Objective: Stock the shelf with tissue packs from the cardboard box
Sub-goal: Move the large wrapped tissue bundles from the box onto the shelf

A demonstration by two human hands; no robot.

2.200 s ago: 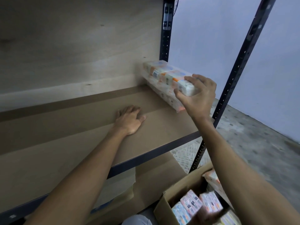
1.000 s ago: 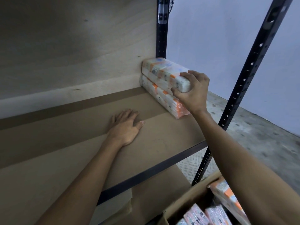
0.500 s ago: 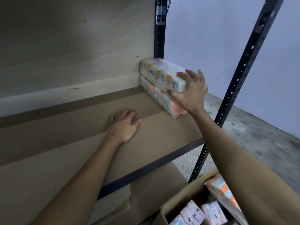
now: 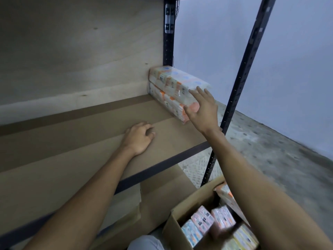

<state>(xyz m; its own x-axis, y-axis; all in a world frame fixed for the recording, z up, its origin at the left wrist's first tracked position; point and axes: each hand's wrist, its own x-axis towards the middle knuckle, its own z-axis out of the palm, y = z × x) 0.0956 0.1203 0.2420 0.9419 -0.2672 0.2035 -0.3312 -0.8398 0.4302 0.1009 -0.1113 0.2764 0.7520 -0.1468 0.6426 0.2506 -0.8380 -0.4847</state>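
Observation:
Two tissue packs lie stacked in the shelf's back right corner: the upper pack (image 4: pixel 177 80) rests on the lower pack (image 4: pixel 169 101). My right hand (image 4: pixel 202 110) is at the stack's front end, fingers spread, fingertips touching the upper pack and palm against the lower one, gripping nothing. My left hand (image 4: pixel 139 138) rests on the brown shelf board (image 4: pixel 72 141), fingers curled under, holding nothing. The cardboard box (image 4: pixel 182 212) stands at the bottom right, with several more packs (image 4: pixel 203 221) in it.
Black metal uprights (image 4: pixel 239 87) frame the shelf's right side. A plywood back panel (image 4: pixel 81 51) closes the rear. A lower shelf board (image 4: pixel 162 186) sits beneath. Grey concrete floor (image 4: pixel 270 150) and a pale wall lie to the right.
My right hand set the upper pack on the lower one, let go and now lies spread against the stack's front end. My left hand's fingers have curled in.

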